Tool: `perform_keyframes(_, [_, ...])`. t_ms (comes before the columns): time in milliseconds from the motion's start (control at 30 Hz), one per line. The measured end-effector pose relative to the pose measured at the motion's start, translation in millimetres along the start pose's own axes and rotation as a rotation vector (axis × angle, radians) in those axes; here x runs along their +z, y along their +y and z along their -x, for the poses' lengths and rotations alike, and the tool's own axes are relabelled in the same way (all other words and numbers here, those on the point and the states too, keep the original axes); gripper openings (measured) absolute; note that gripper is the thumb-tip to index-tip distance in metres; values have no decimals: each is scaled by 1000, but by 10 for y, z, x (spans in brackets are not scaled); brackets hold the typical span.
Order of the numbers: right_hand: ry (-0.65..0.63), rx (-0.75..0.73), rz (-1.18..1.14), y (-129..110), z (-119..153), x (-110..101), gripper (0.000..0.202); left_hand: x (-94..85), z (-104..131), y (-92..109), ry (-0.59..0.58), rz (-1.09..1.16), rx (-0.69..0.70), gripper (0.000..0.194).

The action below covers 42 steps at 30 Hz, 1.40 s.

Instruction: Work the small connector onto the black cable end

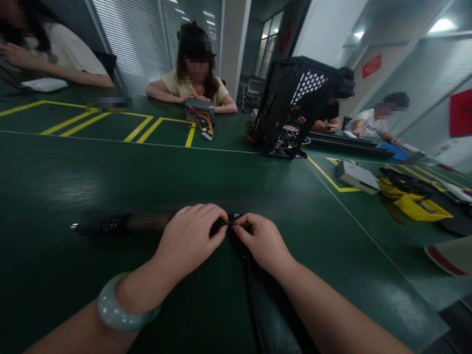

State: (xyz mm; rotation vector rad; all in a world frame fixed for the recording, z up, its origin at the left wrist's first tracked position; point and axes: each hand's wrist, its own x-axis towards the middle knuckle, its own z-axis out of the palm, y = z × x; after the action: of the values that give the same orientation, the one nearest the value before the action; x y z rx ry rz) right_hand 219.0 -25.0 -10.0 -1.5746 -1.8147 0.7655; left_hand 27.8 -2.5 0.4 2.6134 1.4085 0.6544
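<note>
A dark electric screwdriver (143, 222) lies on the green table, its silver tip pointing left. My left hand (193, 231) is closed over its rear end, thumb and index finger pinched together near the cable end. Close against it, my right hand (260, 238) pinches the black cable (250, 285) where it meets the tool; the exact joint is hidden by my fingers. From there the cable runs down the table towards me. A pale green bangle sits on my left wrist.
A black computer case (291, 108) stands ahead, right of centre. Behind the table, a person handles a power supply (199, 110) with loose wires. To the right are a grey metal box (357, 176) and a yellow tray (422, 207). Other people sit around the table.
</note>
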Motion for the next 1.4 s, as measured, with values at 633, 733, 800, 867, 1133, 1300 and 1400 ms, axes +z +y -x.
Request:
perform_keyframes(633, [-31,-3,21,-17,-5,-5,9,-3,-2,4,-6,-11,0,23])
perform_keyframes(733, [-30,-5,32,-19,-5,-6,9,-14,0,11,-2,-11,-2,24])
perform_keyframes(800, [-31,-10,28,-14,-5,-3,10,-20,0,14,-4,-11,2,22])
perform_keyframes(867, [-32,-14,29,-8,-6,2,10,-21,0,12,-9,-10,7,19])
perform_keyframes(1133, [-34,-5,33,-17,-12,1,9,5,1,-11,5,0,10,22])
perform_keyframes(1300, [-30,-13,38,-20,-12,1,9,-2,-5,-10,-14,1,27,22])
perform_keyframes(1400, [-32,-18,38,-22,-13,1,9,-6,-7,-4,-5,5,26,21])
